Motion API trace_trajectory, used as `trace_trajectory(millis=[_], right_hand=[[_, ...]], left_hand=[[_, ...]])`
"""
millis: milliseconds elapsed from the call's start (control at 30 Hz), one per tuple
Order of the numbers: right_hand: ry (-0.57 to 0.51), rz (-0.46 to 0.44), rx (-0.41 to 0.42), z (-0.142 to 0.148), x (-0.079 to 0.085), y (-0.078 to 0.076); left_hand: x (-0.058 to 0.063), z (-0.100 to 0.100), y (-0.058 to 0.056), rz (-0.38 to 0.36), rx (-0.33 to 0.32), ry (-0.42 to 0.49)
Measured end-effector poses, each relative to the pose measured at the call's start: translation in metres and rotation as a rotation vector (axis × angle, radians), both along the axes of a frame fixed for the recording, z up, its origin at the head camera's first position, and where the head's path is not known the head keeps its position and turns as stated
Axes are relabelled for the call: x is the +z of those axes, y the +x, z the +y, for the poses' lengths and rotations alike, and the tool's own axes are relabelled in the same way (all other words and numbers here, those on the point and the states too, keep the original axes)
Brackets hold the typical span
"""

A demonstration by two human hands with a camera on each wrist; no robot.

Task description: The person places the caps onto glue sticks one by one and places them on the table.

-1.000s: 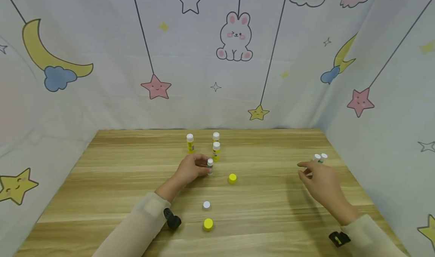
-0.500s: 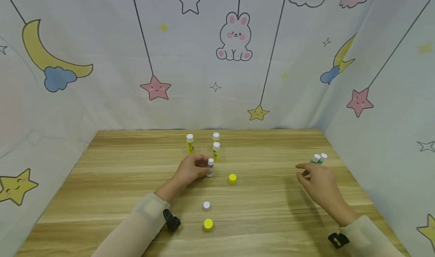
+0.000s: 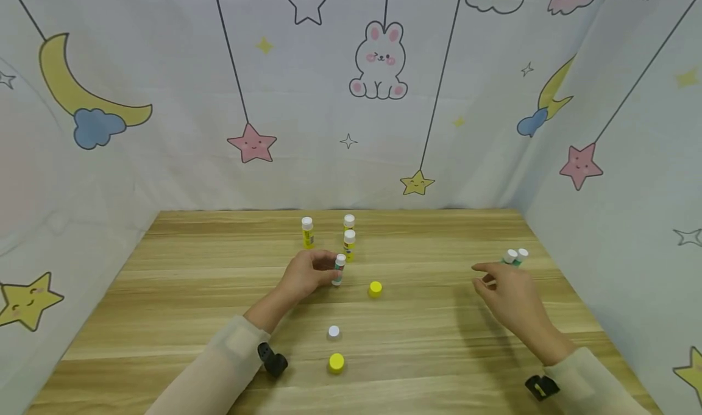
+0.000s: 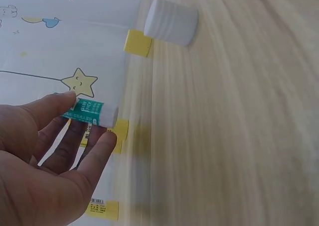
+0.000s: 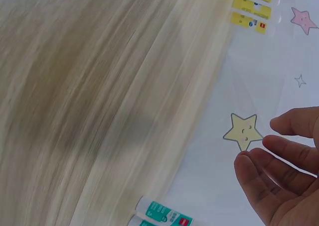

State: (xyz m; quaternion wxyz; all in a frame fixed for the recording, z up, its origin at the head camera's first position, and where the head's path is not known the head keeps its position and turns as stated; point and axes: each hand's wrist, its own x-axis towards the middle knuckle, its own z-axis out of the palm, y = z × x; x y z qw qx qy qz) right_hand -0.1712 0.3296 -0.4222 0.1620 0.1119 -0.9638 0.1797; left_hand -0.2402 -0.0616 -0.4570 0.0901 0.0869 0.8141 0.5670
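Note:
A glue stick (image 3: 338, 270) with a green label and white cap is pinched between the thumb and fingers of my left hand (image 3: 305, 275). In the left wrist view the same glue stick (image 4: 88, 111) shows its printed label. It leans slightly; whether its base touches the table I cannot tell. Behind it stand two yellow glue sticks (image 3: 350, 247), and a third yellow glue stick (image 3: 308, 233) is farther left. My right hand (image 3: 512, 293) hovers at the right with loosely bent fingers and holds nothing. Just beyond it are two green glue sticks (image 3: 510, 256), partly hidden by the hand.
On the wooden table (image 3: 219, 238) lie a yellow cap (image 3: 375, 289), a small white cap (image 3: 334, 332) and another yellow cap (image 3: 336, 363), nearer the front. A patterned curtain (image 3: 307, 177) encloses the back and sides.
The glue stick in my left hand has risen slightly and tilted a little. My right hand has drifted slightly left, away from the two green glue sticks.

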Motion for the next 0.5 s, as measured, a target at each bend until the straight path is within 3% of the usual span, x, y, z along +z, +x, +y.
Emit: trace_trajectory(millis=[100,300,500], right_hand=[[-0.020,-0.020,0.013,-0.008,0.001,-0.001],[-0.069,-0.069,0.049,-0.032,0.000,-0.007],[-0.054,-0.047,0.101,-0.058,-0.003,-0.011]], left_hand=[[0.002,-0.003,0.005,0.018,-0.003,0.014],[0.007,-0.010,0.015,0.120,0.004,-0.040],[0.013,-0.018,0.026,0.156,-0.035,-0.034]])
